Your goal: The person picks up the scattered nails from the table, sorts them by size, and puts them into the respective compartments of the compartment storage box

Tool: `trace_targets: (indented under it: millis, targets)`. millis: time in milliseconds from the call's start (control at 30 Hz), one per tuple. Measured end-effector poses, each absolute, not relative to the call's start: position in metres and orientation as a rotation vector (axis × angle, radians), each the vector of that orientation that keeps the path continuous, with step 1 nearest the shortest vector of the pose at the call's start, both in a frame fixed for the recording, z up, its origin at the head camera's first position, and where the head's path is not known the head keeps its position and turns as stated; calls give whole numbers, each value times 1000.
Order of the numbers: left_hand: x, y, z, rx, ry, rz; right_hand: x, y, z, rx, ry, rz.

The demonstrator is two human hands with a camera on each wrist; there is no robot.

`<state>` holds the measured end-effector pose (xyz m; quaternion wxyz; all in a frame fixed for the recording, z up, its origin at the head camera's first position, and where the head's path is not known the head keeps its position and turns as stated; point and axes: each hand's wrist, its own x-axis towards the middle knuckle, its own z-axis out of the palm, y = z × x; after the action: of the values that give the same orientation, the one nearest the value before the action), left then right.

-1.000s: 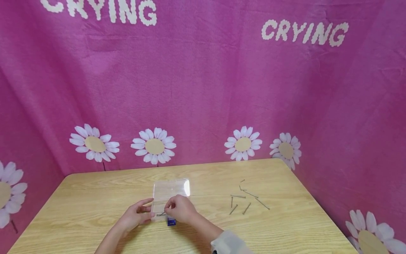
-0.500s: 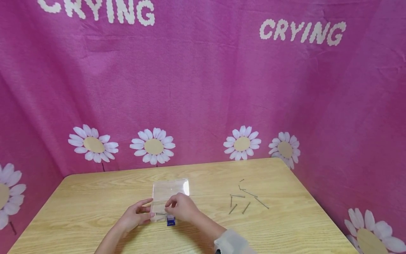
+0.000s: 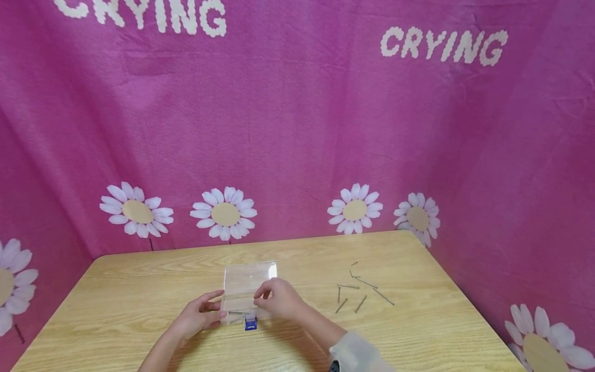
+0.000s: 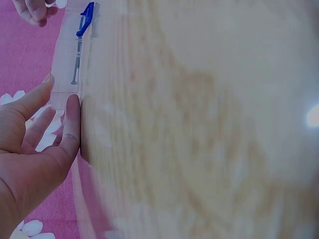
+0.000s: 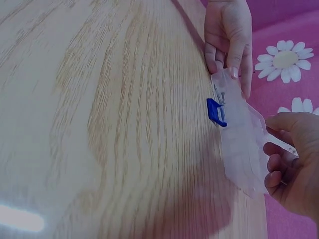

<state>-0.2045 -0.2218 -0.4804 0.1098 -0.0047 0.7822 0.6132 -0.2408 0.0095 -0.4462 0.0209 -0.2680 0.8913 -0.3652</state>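
Note:
A clear plastic case [image 3: 248, 294] with a blue latch [image 3: 251, 323] lies with its lid raised toward the back of the table. Metal nails [image 4: 77, 69] lie inside along its front part, near the latch. At the case's left end, my left hand [image 3: 197, 316] touches the wall with its thumb and nearly straight fingers. Over the right part of the case is my right hand [image 3: 282, 299], its fingers loosely bent and nothing visible between the tips. The right wrist view puts this right hand [image 5: 296, 162] beside the lid edge.
Several loose nails [image 3: 348, 287] of different lengths are scattered on the wooden table [image 3: 153, 279] to the right of the case. A pink cloth [image 3: 297, 129] with daisies and white lettering hangs behind and at both sides.
My right hand has moved from the nails by the latch up and to the right, its fingertips leaving them. The left hand stays at the case's left end.

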Motion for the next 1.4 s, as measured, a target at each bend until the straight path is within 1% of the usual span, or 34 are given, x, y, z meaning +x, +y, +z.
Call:
trace_targets:
  millis: [667, 833, 1133, 1400]
  targets:
    - [-206, -221, -481, -16, 2293, 1815, -249, 53, -451, -904, 2761, -1111]
    - [-205, -220, -480, -36, 2298, 1813, -252, 66, -452, -851, 2749, -1141]
    - [-203, -221, -479, 22, 2278, 1821, -251, 93, -454, -710, 2742, -1175]
    - [-202, -220, -478, 18, 2281, 1817, -252, 119, -455, -680, 2719, -1192]
